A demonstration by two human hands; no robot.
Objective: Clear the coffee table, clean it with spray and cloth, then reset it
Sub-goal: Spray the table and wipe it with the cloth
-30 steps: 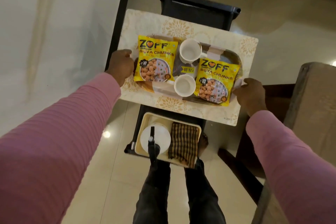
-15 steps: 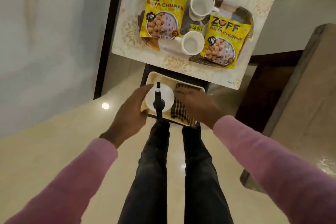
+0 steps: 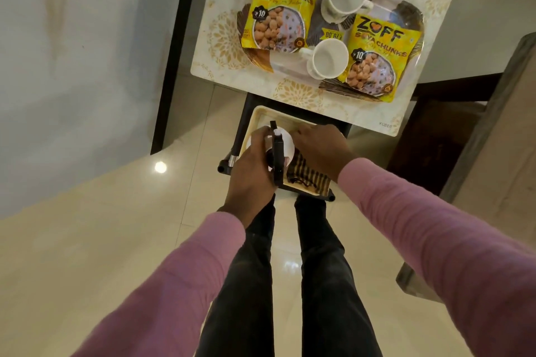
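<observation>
Left arm: reaches forward and down, left sleeve (image 3: pixel 174 284) pink, wrist bare.
Left hand (image 3: pixel 251 168): back turned up, fingers (image 3: pixel 259 136) curled round the spray bottle (image 3: pixel 285 143).
Right arm: comes in from the right, right sleeve (image 3: pixel 420 220) pink.
Right hand (image 3: pixel 320 149): palm down on the cloth (image 3: pixel 309 177), fingers bent over its far end; I can't tell whether they pinch it.
Hands: just beside each other.
Legs (image 3: pixel 319 269): dark trousers, standing below the hands.

Long pink ribbed sleeves (image 3: pixel 435 226) L+R, w/ dark grey trousers (image 3: pixel 319 284) below.
</observation>
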